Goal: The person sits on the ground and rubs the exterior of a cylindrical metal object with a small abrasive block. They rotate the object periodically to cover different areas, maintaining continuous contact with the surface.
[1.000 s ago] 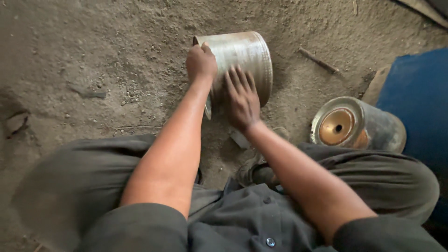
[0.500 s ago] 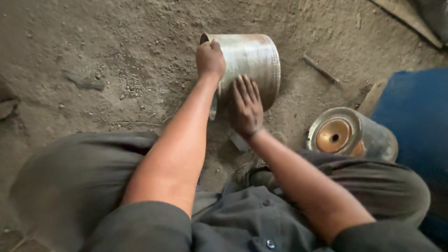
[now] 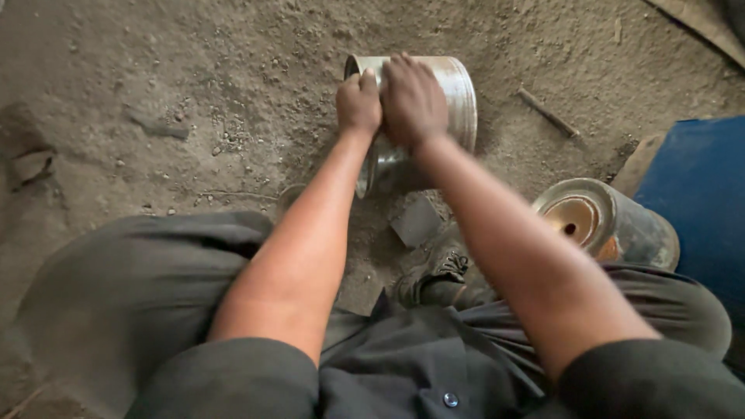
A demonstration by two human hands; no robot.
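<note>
Both hands on one shiny silver metal cylinder lying on dirt: left hand clenched on its rim, right hand gripping its top, one rusty round metal can lying nearby.

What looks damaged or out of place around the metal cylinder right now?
Nothing looks broken. The shiny metal cylinder lies on its side on the dirt floor, both hands on it: left hand, right hand. A rusty-ended can also lies tipped over nearby.
</note>
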